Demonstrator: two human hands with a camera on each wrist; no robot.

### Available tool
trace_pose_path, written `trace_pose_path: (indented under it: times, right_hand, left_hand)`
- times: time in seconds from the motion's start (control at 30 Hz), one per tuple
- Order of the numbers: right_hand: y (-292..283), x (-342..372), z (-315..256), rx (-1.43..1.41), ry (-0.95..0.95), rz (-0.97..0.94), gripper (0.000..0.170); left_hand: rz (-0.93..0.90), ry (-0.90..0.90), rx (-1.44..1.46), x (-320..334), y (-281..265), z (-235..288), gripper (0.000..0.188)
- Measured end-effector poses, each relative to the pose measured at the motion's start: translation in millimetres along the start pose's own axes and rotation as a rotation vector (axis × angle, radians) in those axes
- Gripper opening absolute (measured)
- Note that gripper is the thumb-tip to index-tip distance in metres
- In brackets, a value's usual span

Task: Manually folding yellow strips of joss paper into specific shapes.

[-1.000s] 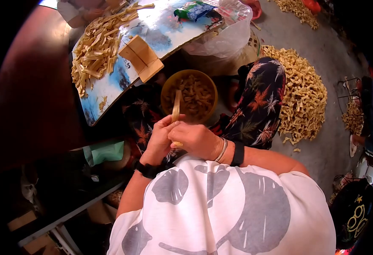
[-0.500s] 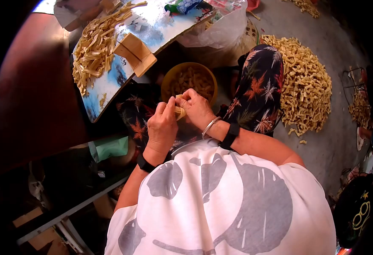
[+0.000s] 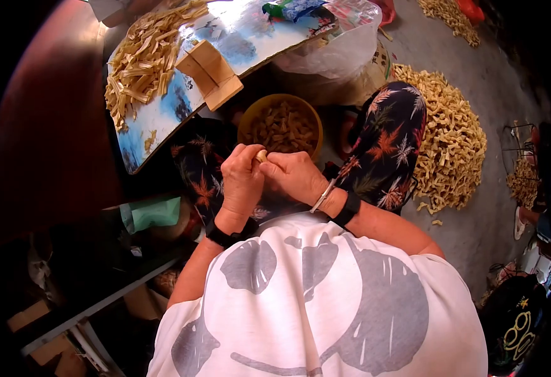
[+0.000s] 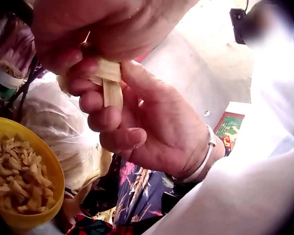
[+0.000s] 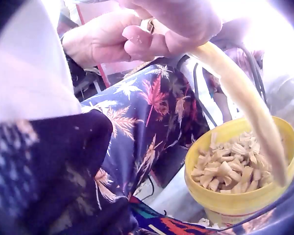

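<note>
Two hands (image 3: 243, 179) pinch a pale-yellow, folded flat strip (image 4: 112, 88) beside a yellow round bucket (image 5: 229, 200)

On the left, a loose pile of long, straw-coloured strips (image 3: 143, 69) lies on a worktop (image 3: 184, 103) with a blue-and-white painted surface. Just right of the pile, a brown, angular wooden piece (image 3: 212, 75) sits at the worktop's edge. Below the worktop is a mint-green packet (image 3: 156, 213).

Next comes the left hand, its fingers curled and gripping the folded strip from one side. The strip is between the two hands, in front of the bucket; one band crosses over another, and a long end hangs free in the right wrist view. The right hand (image 3: 297, 176) grips it from the other side, fingers bent round it.

The bucket holds many short, knotted tan pieces (image 5: 230, 166). Behind it is a translucent plastic bag (image 3: 332, 60). Farther right, past a knee in dark leaf-patterned trousers (image 3: 382, 141), a large heap of similar knotted pieces (image 3: 451, 141) covers part of the grey floor (image 3: 470, 235).
</note>
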State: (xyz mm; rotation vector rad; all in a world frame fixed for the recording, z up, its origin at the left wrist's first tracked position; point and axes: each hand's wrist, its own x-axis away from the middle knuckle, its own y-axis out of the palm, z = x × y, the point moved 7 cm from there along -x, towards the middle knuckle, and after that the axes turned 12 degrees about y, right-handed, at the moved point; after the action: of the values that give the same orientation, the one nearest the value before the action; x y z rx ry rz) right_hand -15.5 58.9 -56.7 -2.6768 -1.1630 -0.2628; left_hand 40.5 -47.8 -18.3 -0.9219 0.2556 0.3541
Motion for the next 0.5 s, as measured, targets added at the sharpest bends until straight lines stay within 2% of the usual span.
trace_pose_path:
  times: [0.03, 0.13, 0.17, 0.2, 0.27, 0.37, 0.5]
  right_hand:
    - [1.9, 0.6, -2.5, 0.059, -0.092, 0.008, 0.030]
    - [-6.0, -4.4, 8.3, -0.114, 0.062, 0.034, 0.027]
    - [-9.4, -6.1, 9.1, -0.059, 0.098, 0.049, 0.025]
    - [-12.4, -6.1, 2.7, -0.007, 0.001, 0.114, 0.025]
    - [-14.9, -3.1, -7.6, 0.093, -0.196, 0.241, 0.024]
    - [-5.0, -8.0, 6.7, 0.050, -0.001, 0.085, 0.024]
    - [15.1, -11.3, 38.5, -0.503, 0.401, -0.172, 0.023]
  left_hand:
    - [-0.017, -0.049, 0.087, 4.0, 2.1, -6.2, 0.017]
    - [-0.049, -0.211, 0.334, 11.8, 8.5, -19.8, 0.016]
    - [-0.052, -0.282, 0.405, 14.2, 8.2, -20.5, 0.016]
    - [-0.055, -0.353, 0.476, 16.9, 8.9, -22.1, 0.017]
    - [-0.015, -0.309, 0.454, 21.2, 8.9, -26.6, 0.018]
    - [-0.001, -0.233, 0.366, 21.4, 5.8, -27.5, 0.019]
    - [0.025, -0.161, 0.279, 23.1, 5.1, -22.3, 0.018]
